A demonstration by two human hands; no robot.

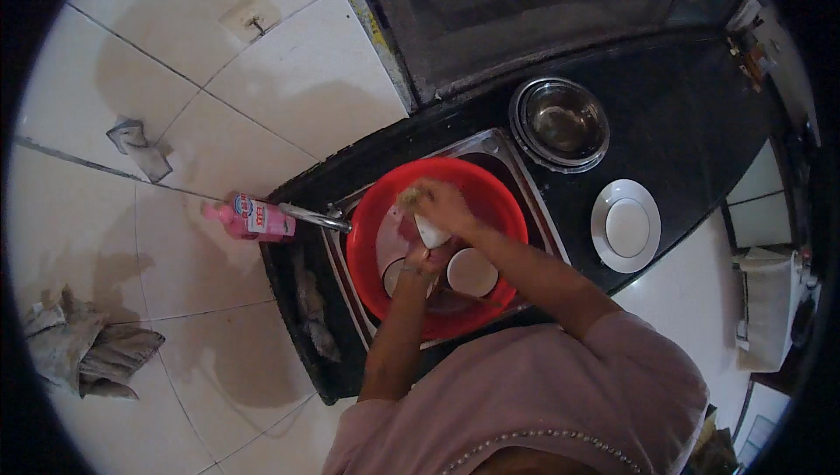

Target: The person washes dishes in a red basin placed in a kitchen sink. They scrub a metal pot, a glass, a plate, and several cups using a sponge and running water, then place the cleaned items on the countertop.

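A red plastic basin (436,329) sits in a metal sink, with water in its bottom. Over it, my left hand (423,260) holds a white dish (431,233), perhaps a cup or small bowl, tilted on its side. My right hand (446,206) is on the dish's far side and grips a yellowish sponge or scrubbing pad (410,197); its fingers are blurred. A round white bowl (472,272) lies in the basin to the right of my left wrist. Partly hidden behind that wrist is another round dish (396,276).
The chrome faucet (318,217) reaches over the basin's left rim beside a pink detergent bottle (259,218). Stacked metal bowls (561,122) and white plates (627,227) stand on the black counter (669,114). Cloths (98,350) hang on the tiled wall at left.
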